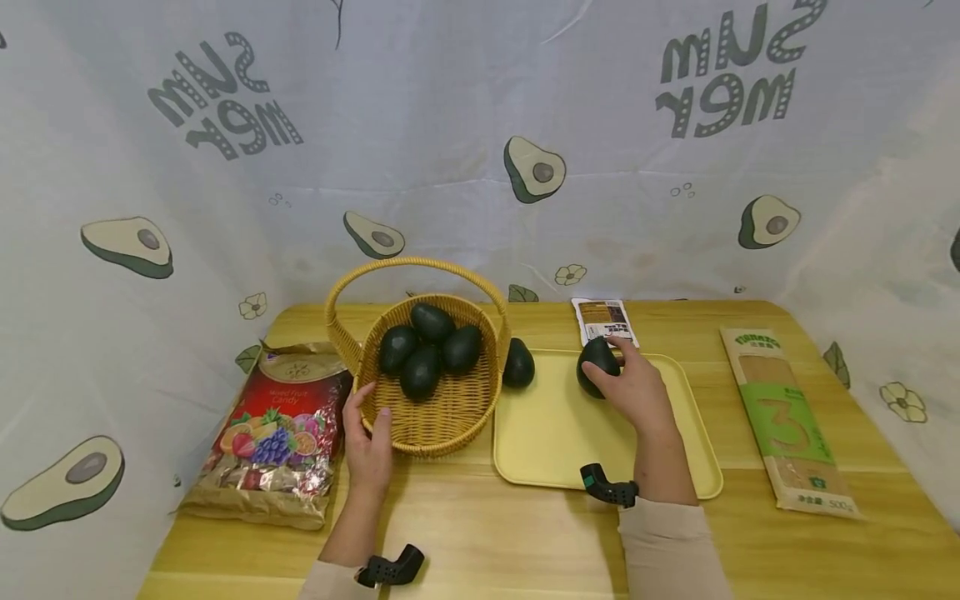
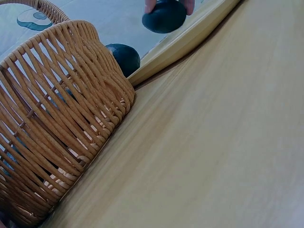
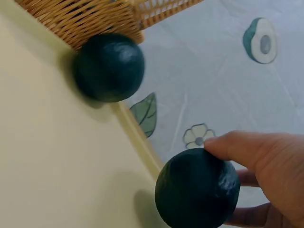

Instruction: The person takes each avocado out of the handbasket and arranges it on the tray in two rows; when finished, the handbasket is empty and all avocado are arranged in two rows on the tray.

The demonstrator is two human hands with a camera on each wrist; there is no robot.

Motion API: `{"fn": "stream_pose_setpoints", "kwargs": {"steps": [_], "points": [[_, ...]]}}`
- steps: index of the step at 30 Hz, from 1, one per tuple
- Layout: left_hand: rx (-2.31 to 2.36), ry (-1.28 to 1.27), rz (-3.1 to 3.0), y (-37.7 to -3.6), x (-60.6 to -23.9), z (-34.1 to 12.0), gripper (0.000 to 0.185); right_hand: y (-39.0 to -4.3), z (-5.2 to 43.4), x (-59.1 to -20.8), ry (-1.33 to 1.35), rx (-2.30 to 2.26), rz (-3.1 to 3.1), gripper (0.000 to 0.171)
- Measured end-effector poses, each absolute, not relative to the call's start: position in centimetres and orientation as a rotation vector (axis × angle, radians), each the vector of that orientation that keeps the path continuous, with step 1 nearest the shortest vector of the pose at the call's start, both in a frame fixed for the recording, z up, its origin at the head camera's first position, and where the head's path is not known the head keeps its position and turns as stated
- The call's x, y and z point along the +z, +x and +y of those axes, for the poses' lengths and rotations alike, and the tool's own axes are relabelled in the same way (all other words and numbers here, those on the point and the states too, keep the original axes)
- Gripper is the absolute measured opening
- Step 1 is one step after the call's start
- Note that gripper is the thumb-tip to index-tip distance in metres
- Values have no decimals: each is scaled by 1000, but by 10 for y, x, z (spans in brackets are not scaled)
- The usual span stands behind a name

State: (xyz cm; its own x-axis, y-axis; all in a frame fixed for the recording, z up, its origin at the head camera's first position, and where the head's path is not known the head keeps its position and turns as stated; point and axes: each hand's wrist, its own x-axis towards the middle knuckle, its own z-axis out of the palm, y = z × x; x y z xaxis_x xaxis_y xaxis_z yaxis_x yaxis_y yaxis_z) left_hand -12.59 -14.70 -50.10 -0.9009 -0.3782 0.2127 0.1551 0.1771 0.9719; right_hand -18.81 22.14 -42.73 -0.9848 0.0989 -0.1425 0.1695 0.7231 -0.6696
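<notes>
My right hand [image 1: 637,387] pinches a dark green avocado [image 1: 594,367] between thumb and fingers, over the yellow tray [image 1: 555,450]. In the right wrist view that avocado [image 3: 195,190] casts a shadow on the tray. My left hand [image 1: 369,450] grips the near-left rim of a wicker basket [image 1: 442,425], its thumb over the rim. Several avocados [image 1: 422,372] lie together inside the basket, toward its back. Another avocado [image 1: 519,364] sits at the tray's back left corner, right beside the basket; the left wrist view shows this avocado [image 2: 124,58] partly behind the basket.
A red and gold candy bag [image 1: 277,433] lies left of the basket. Behind the tray is a small white and brown packet [image 1: 606,320]. A long noodle pack [image 1: 787,421] lies to the right. A printed curtain [image 1: 450,125] hangs behind the wooden table [image 1: 480,533].
</notes>
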Motion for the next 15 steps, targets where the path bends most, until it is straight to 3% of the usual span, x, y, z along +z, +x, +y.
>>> {"fn": "stream_pose_setpoints", "kwargs": {"steps": [15], "points": [[-1788,220,-2033,-126,-501,-146,41,-190,215,-435,238,-999,2820,80]]}}
